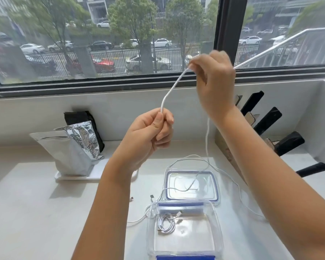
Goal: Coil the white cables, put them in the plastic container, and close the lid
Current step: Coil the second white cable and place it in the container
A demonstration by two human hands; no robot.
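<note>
A white cable (172, 89) stretches between both raised hands above the counter. My left hand (150, 134) pinches its lower end in a fist; my right hand (214, 81) grips it higher up, near the window. From the right hand the cable drops down and trails over the clear lid (191, 184) with a blue seal, lying flat on the counter. The clear plastic container (184, 231) stands open in front of the lid, with one coiled white cable (165, 223) inside. Another loose white cable (139, 219) lies left of the container.
A silver foil bag (69, 152) stands on a white tray (75, 178) at the left, a black bag (79, 117) behind it. A knife block with several black handles (266, 121) sits at the right. The window sill wall runs along the back.
</note>
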